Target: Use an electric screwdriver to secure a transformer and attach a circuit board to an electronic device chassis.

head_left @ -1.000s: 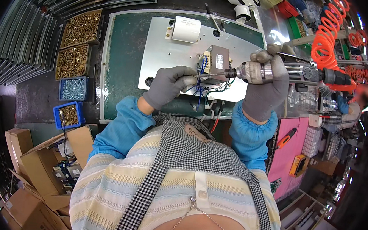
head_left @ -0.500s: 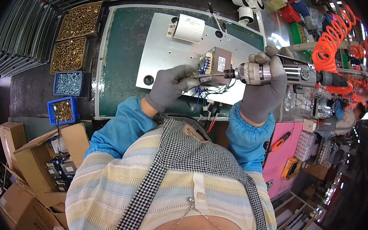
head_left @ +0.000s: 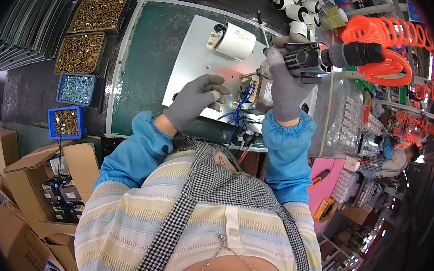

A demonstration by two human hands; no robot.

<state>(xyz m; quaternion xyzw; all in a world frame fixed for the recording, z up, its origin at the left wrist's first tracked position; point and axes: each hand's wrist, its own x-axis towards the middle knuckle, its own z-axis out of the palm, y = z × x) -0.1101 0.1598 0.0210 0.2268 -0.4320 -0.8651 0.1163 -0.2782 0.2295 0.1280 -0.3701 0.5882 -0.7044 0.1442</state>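
Note:
My right hand (head_left: 288, 85), in a grey glove, is wrapped round a power screwdriver (head_left: 304, 61). Its bit (head_left: 250, 75) points left and down to the plate beside a transformer (head_left: 265, 92), which my hand partly hides. Blue and dark wires (head_left: 239, 109) spread from the transformer toward me. My left hand (head_left: 194, 102), gloved too, hovers over the near left part of the silver metal plate (head_left: 193, 47). Its fingers are loosely bent and apart, with nothing visible in them. A white cylinder (head_left: 236, 41) lies on the plate's far side.
Boxes of brass screws (head_left: 98, 11) and a blue bin of silvery fasteners (head_left: 77, 89) line the left. Pliers with red handles (head_left: 246, 150) lie at the near edge. An orange coiled hose (head_left: 388, 34) hangs at right. White casters (head_left: 300, 12) sit behind.
The screwdriver has swung left and away from me, its bit now at the transformer's far left side. My left hand has come off the bit and its fingers have loosened.

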